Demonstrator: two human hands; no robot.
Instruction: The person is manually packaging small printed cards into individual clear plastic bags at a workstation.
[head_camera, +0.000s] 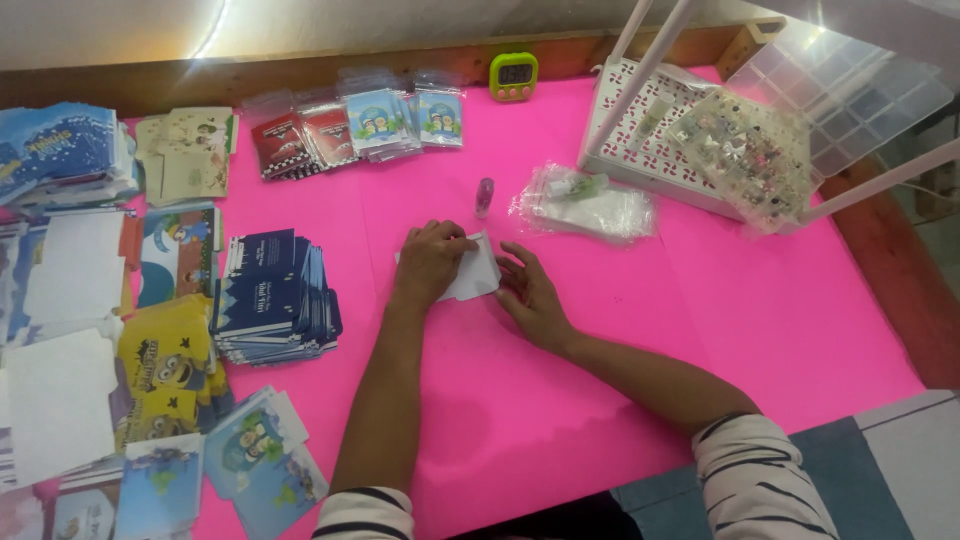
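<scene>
A small white paper card (477, 277) lies on the pink table top (620, 330) in front of me. My left hand (430, 262) presses down on its left part with curled fingers. My right hand (530, 293) rests flat at the card's right edge, fingertips touching it. Just beyond the card stands a small purple glue tube (484, 196), upright and apart from both hands.
A stack of dark blue cards (272, 297) sits left of my left arm, with more printed cards and white sheets (70, 330) further left. Packets in clear sleeves (360, 125) and a green timer (513, 76) line the far edge. Clear bags (590, 205), a white tray (650, 140) and a plastic organiser box (800, 120) lie at right.
</scene>
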